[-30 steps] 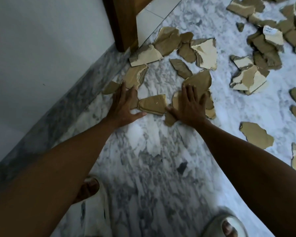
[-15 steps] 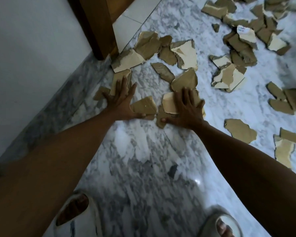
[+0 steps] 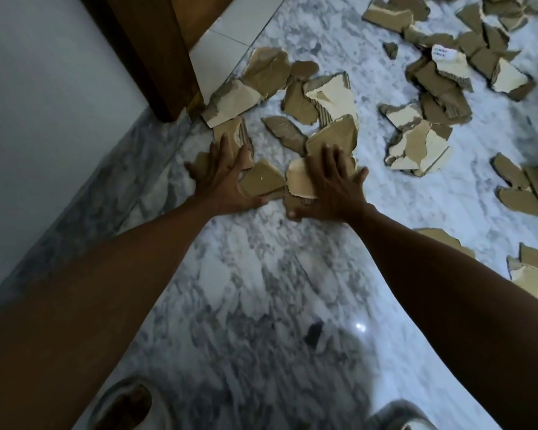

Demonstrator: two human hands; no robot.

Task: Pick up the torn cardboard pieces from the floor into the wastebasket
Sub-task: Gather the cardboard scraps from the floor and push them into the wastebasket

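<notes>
Both hands down flat on the floor point(image 3: 261, 290), raking scraps together. Left hand point(image 3: 227, 181) has fingers spread and straight, pressing on a couple of cardboard pieces point(image 3: 263, 180) near the skirting point(image 3: 112, 181); grip apart, nothing clamped. Right hand point(image 3: 330, 184) same: fingers straight, palm on a pale-faced piece point(image 3: 300, 183) with a brown one under the fingertips; grip apart, pressing not pinching.

Change over the last second: the hands have closed in toward each other. A second ago there was a clear gap with one piece lying between them; now that piece is touching the pale one under my right hand, and the left has slid right and nearer. So the near-left scraps are bunching into one small heap between the palms. I read this as the gather step, with the lift not yet begun.

Task status, my judgement: early. Most cardboard is still on the floor: a cluster just far of my hands by the door frame point(image 3: 149, 57), a pile point(image 3: 416, 144) to the right, more far right point(image 3: 454, 69) and near right point(image 3: 531, 274). Wastebasket not in view, can't say where it is.

Next I'd need to curl fingers under the heap edges; thin flat pieces on smooth marble may slide rather than lift. Sandalled feet point(image 3: 121, 405) at the near edge.
</notes>
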